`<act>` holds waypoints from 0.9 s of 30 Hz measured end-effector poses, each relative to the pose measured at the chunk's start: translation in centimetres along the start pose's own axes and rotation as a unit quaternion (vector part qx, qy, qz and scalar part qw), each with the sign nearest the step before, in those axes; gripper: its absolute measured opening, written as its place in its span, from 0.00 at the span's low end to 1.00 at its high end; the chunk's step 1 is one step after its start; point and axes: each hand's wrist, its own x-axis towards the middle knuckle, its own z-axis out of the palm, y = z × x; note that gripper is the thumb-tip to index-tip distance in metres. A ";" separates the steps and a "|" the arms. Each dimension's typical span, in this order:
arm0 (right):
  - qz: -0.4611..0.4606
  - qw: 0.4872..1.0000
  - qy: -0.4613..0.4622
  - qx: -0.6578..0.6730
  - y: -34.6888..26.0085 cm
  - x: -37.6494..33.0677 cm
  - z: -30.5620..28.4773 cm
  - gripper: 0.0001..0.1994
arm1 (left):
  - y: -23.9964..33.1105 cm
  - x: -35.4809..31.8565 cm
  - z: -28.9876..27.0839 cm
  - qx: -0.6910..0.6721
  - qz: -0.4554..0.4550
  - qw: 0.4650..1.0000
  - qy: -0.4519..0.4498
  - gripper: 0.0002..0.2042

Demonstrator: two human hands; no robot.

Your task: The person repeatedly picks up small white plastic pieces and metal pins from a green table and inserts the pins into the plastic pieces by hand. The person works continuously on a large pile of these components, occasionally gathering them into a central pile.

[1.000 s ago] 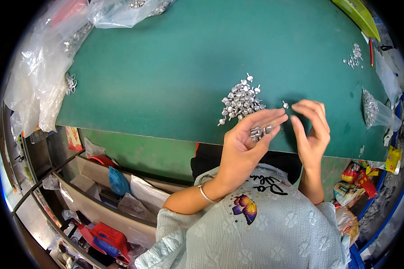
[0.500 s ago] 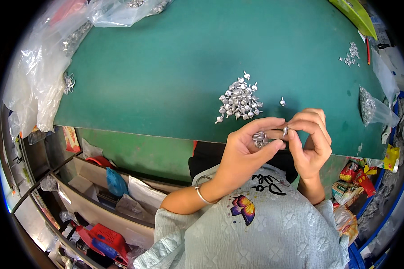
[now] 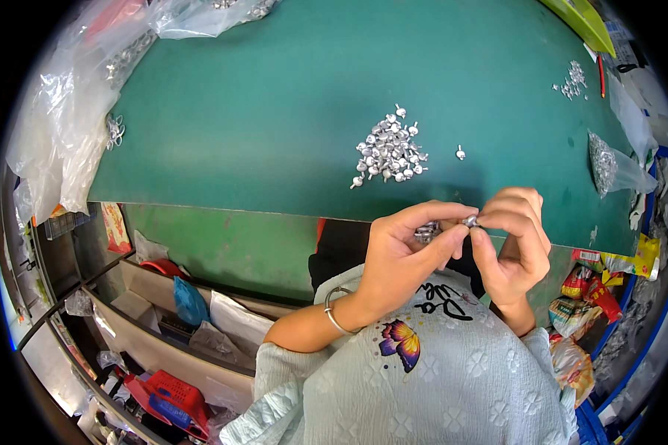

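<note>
Several small silver metal pieces (image 3: 426, 232) rest in the curled fingers of my left hand (image 3: 408, 248). Its thumb and index finger pinch one shiny round-headed piece (image 3: 470, 221). My right hand (image 3: 513, 241) meets it there, thumb and forefinger closed on the same piece from the right. Both hands are just off the table's near edge. Beyond them lies a pile of silver round-headed pieces with short stems (image 3: 389, 150). A single piece of that kind (image 3: 461, 153) lies apart, to the right of the pile.
The green table (image 3: 275, 111) has clear plastic bags (image 3: 60, 141) along its left side. At right are loose small metal parts (image 3: 573, 80), a red pen (image 3: 602, 78), a bag of parts (image 3: 604, 167) and a lime-green tray (image 3: 586, 24). An open drawer (image 3: 186, 315) stands lower left.
My hands have come together, so both sets of fingertips now meet on one metal piece. The table and pile appear slightly higher in view.
</note>
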 end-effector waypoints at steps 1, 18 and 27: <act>-0.004 1.000 0.002 -0.004 -0.1 -0.1 -0.1 0.11 | 0.0 -0.1 0.1 0.000 -0.001 1.000 -0.004 0.10; 0.091 0.994 0.049 -0.043 1.3 -1.4 -0.6 0.05 | -1.9 -0.1 -0.5 -0.067 -0.053 0.996 0.008 0.11; 0.215 0.961 0.081 -0.154 7.5 -2.4 -3.9 0.04 | -2.2 0.4 -1.7 -0.055 -0.082 0.995 0.029 0.09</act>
